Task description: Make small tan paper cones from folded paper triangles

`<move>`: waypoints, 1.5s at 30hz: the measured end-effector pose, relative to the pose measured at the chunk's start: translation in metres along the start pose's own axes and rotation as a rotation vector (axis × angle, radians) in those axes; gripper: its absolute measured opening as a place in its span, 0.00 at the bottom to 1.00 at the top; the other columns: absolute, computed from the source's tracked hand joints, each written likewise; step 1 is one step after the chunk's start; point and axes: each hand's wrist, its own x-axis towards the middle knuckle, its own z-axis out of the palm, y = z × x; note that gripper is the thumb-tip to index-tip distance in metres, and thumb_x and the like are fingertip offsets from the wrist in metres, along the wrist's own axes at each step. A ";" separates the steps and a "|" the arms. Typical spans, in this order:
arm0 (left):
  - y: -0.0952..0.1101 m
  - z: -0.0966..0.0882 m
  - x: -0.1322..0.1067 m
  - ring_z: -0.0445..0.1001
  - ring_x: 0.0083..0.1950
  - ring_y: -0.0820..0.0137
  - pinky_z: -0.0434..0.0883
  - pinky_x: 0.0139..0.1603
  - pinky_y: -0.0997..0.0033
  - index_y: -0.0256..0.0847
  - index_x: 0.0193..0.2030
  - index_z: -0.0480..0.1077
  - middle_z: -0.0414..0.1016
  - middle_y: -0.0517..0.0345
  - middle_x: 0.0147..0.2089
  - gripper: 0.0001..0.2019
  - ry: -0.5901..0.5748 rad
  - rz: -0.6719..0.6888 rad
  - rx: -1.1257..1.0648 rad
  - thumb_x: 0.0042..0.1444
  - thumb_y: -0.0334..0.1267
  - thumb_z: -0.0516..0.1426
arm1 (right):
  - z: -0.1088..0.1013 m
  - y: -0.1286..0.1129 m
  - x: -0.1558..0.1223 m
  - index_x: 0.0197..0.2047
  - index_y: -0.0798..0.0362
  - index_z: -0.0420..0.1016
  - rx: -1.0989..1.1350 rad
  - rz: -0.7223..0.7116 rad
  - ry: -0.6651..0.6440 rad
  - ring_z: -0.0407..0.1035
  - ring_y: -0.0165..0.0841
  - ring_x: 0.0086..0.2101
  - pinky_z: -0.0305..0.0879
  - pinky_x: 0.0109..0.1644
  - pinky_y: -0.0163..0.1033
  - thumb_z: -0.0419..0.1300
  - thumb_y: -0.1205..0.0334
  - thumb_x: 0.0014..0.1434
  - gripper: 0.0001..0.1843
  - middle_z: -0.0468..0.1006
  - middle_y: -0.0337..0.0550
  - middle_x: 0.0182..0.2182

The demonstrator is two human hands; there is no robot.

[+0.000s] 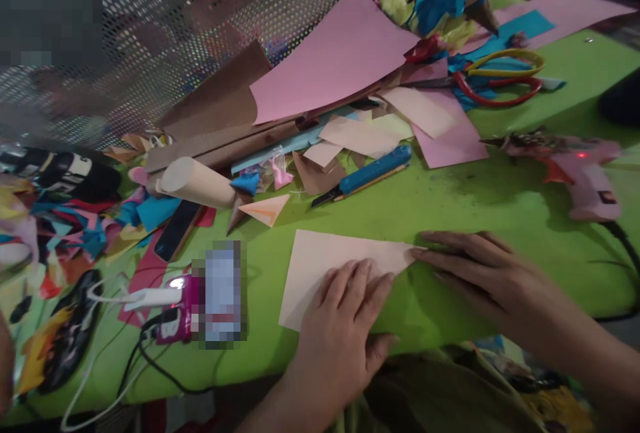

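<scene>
A pale peach sheet of paper (320,263), folded to a point on its right, lies on the green table (450,206). My left hand (345,320) lies flat on the sheet's lower right part, fingers stretched out. My right hand (480,273) rests on the table with its fingers extended, the fingertips pressing the paper's right tip. Neither hand holds anything.
Behind the sheet lie a blue craft knife (365,176), a small orange paper triangle (267,210), a rolled beige tube (197,183) and a heap of pink and brown paper (340,53). Scissors (500,76) sit far right, a pink glue gun (580,170) at right, a phone (220,293) with cables at left.
</scene>
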 end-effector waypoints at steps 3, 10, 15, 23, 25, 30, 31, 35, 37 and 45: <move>0.002 0.006 0.000 0.61 0.70 0.56 0.61 0.69 0.53 0.42 0.73 0.57 0.60 0.52 0.73 0.33 0.000 -0.008 0.035 0.66 0.55 0.51 | -0.002 -0.001 0.003 0.59 0.44 0.76 -0.025 0.012 -0.012 0.74 0.42 0.51 0.72 0.54 0.52 0.51 0.61 0.71 0.19 0.77 0.48 0.57; 0.002 0.012 -0.001 0.60 0.70 0.56 0.60 0.69 0.53 0.43 0.73 0.56 0.60 0.52 0.73 0.32 0.032 -0.014 0.038 0.67 0.55 0.51 | -0.004 -0.010 -0.004 0.69 0.43 0.64 -0.123 -0.095 0.064 0.73 0.43 0.54 0.70 0.55 0.52 0.53 0.64 0.69 0.26 0.76 0.46 0.60; 0.001 0.014 -0.002 0.59 0.70 0.55 0.61 0.69 0.52 0.39 0.68 0.64 0.59 0.50 0.74 0.30 0.027 -0.022 0.024 0.66 0.55 0.51 | 0.011 -0.031 -0.009 0.70 0.47 0.62 -0.192 -0.291 -0.070 0.68 0.37 0.60 0.61 0.63 0.49 0.53 0.63 0.69 0.27 0.76 0.44 0.60; -0.004 0.018 -0.006 0.56 0.72 0.58 0.58 0.70 0.54 0.44 0.75 0.52 0.55 0.56 0.76 0.34 0.042 0.014 0.067 0.67 0.57 0.49 | 0.005 -0.020 -0.013 0.75 0.47 0.48 -0.343 -0.205 -0.063 0.68 0.36 0.61 0.50 0.67 0.51 0.47 0.60 0.72 0.30 0.71 0.44 0.64; -0.006 0.018 -0.007 0.54 0.73 0.59 0.55 0.71 0.56 0.44 0.75 0.51 0.53 0.57 0.77 0.34 0.034 0.023 0.069 0.67 0.57 0.49 | 0.003 -0.017 -0.015 0.76 0.45 0.47 -0.348 -0.181 -0.052 0.69 0.37 0.60 0.51 0.66 0.51 0.47 0.59 0.73 0.31 0.72 0.43 0.64; -0.010 0.016 -0.011 0.50 0.75 0.61 0.50 0.73 0.55 0.46 0.75 0.50 0.49 0.60 0.78 0.33 0.008 0.035 0.077 0.68 0.57 0.46 | 0.005 -0.015 -0.017 0.75 0.42 0.47 -0.325 -0.145 -0.037 0.71 0.40 0.58 0.54 0.63 0.51 0.49 0.57 0.72 0.31 0.73 0.41 0.63; -0.011 0.015 -0.013 0.49 0.76 0.61 0.49 0.73 0.53 0.46 0.75 0.50 0.48 0.61 0.78 0.33 0.005 0.032 0.084 0.69 0.57 0.45 | 0.005 -0.015 -0.017 0.75 0.41 0.49 -0.320 -0.143 -0.032 0.71 0.40 0.58 0.54 0.63 0.51 0.49 0.57 0.72 0.31 0.73 0.41 0.63; -0.013 0.013 -0.025 0.48 0.76 0.61 0.42 0.75 0.47 0.48 0.75 0.49 0.50 0.61 0.78 0.32 -0.011 0.010 0.123 0.69 0.55 0.45 | 0.005 -0.014 -0.018 0.73 0.37 0.54 -0.316 -0.163 -0.041 0.72 0.42 0.56 0.55 0.62 0.52 0.48 0.57 0.72 0.28 0.73 0.40 0.63; -0.015 0.013 -0.036 0.47 0.77 0.61 0.35 0.76 0.46 0.47 0.75 0.50 0.51 0.61 0.77 0.31 -0.013 -0.002 0.140 0.69 0.54 0.46 | 0.004 -0.013 -0.019 0.73 0.36 0.55 -0.316 -0.175 -0.061 0.72 0.43 0.56 0.56 0.61 0.54 0.47 0.58 0.72 0.28 0.72 0.40 0.64; -0.016 0.015 -0.079 0.39 0.79 0.68 0.24 0.76 0.51 0.46 0.72 0.57 0.55 0.65 0.75 0.29 0.039 -0.098 0.158 0.68 0.55 0.48 | 0.005 -0.014 -0.020 0.75 0.34 0.48 -0.332 -0.151 -0.057 0.74 0.50 0.54 0.57 0.57 0.60 0.46 0.59 0.71 0.32 0.74 0.41 0.62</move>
